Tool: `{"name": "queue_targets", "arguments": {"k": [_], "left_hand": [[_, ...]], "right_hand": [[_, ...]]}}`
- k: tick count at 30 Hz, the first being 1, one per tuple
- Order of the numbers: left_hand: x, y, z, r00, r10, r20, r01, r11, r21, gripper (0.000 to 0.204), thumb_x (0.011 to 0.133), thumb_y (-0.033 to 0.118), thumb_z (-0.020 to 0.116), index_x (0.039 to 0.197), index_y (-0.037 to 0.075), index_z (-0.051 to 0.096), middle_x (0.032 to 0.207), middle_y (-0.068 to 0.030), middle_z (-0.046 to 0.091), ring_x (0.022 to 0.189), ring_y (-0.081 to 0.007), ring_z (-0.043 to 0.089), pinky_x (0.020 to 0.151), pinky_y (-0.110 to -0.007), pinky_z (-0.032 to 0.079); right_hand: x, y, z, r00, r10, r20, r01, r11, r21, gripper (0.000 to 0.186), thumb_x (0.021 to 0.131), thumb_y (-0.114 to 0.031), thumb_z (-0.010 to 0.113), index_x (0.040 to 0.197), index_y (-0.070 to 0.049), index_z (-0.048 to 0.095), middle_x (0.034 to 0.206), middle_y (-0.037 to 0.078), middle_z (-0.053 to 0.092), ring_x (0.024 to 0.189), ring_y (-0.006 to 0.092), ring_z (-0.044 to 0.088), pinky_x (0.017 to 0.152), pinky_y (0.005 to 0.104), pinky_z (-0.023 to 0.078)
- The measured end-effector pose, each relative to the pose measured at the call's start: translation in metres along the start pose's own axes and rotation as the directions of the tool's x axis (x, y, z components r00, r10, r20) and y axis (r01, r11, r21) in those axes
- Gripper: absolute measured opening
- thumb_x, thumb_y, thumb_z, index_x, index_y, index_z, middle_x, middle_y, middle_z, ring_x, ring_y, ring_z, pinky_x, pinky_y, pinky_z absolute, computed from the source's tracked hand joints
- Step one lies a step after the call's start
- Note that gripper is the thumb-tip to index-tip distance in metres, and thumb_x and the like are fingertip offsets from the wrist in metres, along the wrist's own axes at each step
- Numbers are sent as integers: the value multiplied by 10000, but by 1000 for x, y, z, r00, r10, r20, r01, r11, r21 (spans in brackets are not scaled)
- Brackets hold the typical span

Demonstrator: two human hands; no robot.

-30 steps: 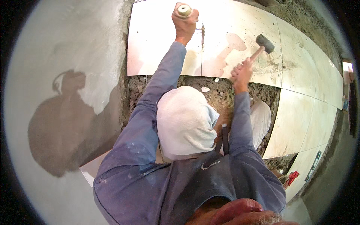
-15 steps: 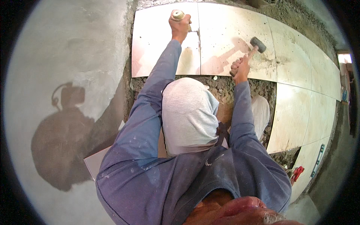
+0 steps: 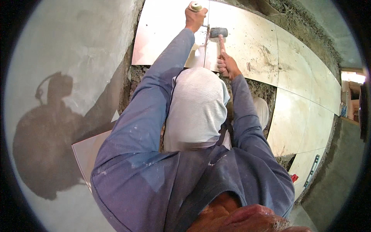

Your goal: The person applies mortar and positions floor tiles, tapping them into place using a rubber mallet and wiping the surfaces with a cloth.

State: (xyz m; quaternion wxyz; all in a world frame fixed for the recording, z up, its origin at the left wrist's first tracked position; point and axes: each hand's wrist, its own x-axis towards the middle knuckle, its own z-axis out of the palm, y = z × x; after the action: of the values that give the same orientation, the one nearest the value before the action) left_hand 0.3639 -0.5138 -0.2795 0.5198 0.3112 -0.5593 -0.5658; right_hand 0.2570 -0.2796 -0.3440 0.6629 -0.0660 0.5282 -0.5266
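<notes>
My left hand is closed around the pale round handle of a trowel, at the far side of the floor. Its thin metal neck reaches right to the seam between two large cream tiles, where the narrow blade seems to stand on edge. In my right hand is the wooden handle of a rubber mallet. The mallet's black head is just right of the trowel's blade, over the right-hand tile; whether they touch I cannot tell. The left-hand tile lies partly under my left forearm.
More laid tiles run along the right, with a spirit level on them. Rough mortar shows around my knees. A loose tile lies by my left elbow, beside smooth grey concrete. Something red is near my right elbow.
The mallet has swung left, from above the right-hand tile to beside the trowel at the seam. My left hand keeps its hold on the trowel. The whole view has shifted slightly.
</notes>
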Motion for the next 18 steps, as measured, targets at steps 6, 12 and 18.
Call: {"name": "queue_targets", "arguments": {"k": [6, 12, 18], "left_hand": [[5, -7, 8, 1000, 27, 0, -27, 1000, -13, 156, 797, 83, 708, 856, 46, 568, 720, -46, 635, 628, -139, 640, 590, -309, 529], [7, -14, 4, 1000, -15, -21, 15, 1000, 19, 154, 788, 100, 715, 830, 53, 575, 711, -44, 636, 618, -138, 635, 585, -311, 521], [11, -17, 5, 999, 32, -3, -32, 998, -58, 136, 793, 94, 707, 837, 54, 584, 700, -39, 632, 624, -144, 646, 602, -315, 539]], "right_hand": [[9, 18, 30, 895, -267, -357, 411, 804, 430, 366, 1057, -442, 523, 867, -142, 432, 631, -60, 356, 480, 68, 331, 416, 246, 295], [-5, -5, -12, 995, -12, -97, 11, 1000, -11, 379, 1056, -462, 528, 925, -113, 459, 644, -77, 367, 481, 44, 346, 392, 206, 306], [20, 12, 18, 855, -319, -410, 432, 875, 218, 388, 1078, -422, 465, 839, -116, 469, 608, -33, 407, 477, 89, 407, 398, 267, 343]]}}
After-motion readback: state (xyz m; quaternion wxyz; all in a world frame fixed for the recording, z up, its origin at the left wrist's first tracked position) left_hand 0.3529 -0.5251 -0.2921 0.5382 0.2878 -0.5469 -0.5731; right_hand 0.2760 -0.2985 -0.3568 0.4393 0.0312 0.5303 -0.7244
